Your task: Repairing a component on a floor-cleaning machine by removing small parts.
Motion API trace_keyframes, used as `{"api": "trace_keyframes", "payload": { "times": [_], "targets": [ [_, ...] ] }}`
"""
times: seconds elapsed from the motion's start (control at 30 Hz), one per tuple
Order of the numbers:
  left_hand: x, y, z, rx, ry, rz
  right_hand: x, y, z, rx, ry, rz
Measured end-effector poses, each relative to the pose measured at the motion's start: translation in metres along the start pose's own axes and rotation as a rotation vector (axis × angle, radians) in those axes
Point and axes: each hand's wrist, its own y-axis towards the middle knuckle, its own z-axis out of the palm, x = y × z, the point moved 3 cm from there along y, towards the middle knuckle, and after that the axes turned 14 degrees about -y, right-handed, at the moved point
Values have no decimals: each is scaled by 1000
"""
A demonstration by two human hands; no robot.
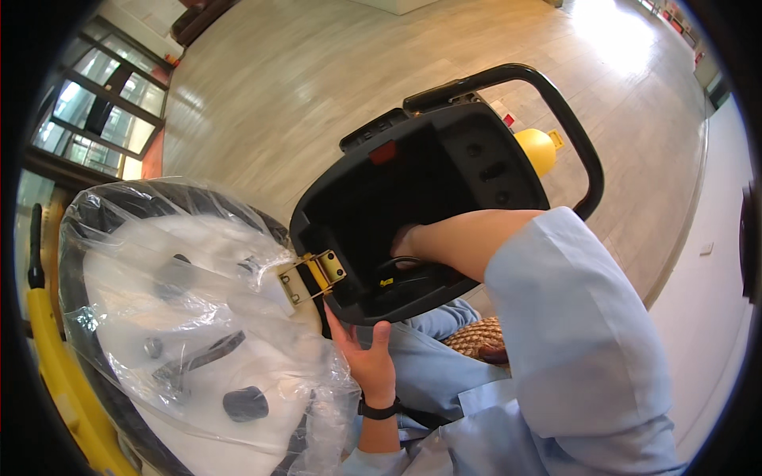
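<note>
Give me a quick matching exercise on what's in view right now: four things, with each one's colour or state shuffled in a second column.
1. left hand
2. right hand
3. steering wheel
4. latch

A. brass-coloured, at the housing's edge
B. wrapped in clear plastic
C. reaching inside the black housing
D. gripping the housing's lower rim

Pairs: 1-D, 2-C, 3-B, 4-A

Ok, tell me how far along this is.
Looks done: the black housing is tipped open, its cavity exposed. In hand: the left hand grips its lower rim; the right hand reaches inside near the cables. Left: the wheel is still bagged in plastic.
</note>
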Motion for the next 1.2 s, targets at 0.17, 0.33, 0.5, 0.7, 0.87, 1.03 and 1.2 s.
{"api": "trace_keyframes", "payload": {
  "times": [0.17,0.33,0.5,0.7,0.87,1.03,1.2],
  "targets": [
    [-3,2,2,19,-17,-3,-7,18,10,0,-18,-116],
    [-4,1,-1,29,-23,-30,-10,1,-1,-60,104,-154],
    [-2,0,1,44,-12,-17,-11,-15,-7,-92,127,-191],
    [-4,1,1,32,38,-19,-10,-5,-2,-113,89,-153],
    [-2,1,1,43,27,-33,-13,-3,6,-118,156,-131],
    [0,-1,-4,14,68,1,-12,-10,-3,-113,102,-180],
    [-5,0,3,23,61,-32,-17,12,18,-117,54,-187]
  ]
}}
